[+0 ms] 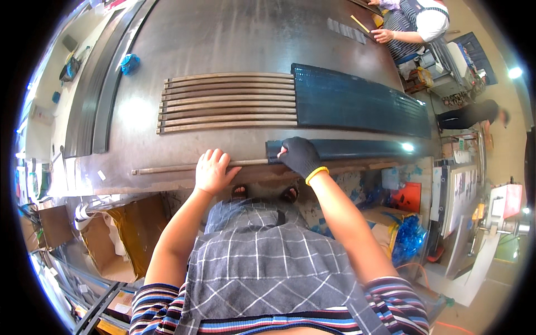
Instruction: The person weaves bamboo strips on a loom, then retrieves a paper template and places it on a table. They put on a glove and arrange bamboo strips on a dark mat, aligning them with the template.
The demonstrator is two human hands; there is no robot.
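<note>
Near the table's front edge lies a long thin brown rod [167,170], its right end meeting a dark blue plastic-like strip [357,149]. My bare left hand [214,170] curls over the rod, thumb along it. My right hand [301,159], in a black glove with a yellow cuff, is closed on the strip's left end, where the rod meets it; the exact grip is hidden under the fingers. Just beyond, several parallel brown rods [229,103] lie side by side, their right ends at a wide dark blue stack of strips [357,100].
The large metal table [234,33] carries long dark bars [106,106] at the left and a crumpled blue wad [130,63]. A co-worker's hand [383,36] is at the far right edge. Below stand an open cardboard box [120,240] and blue plastic film [408,239].
</note>
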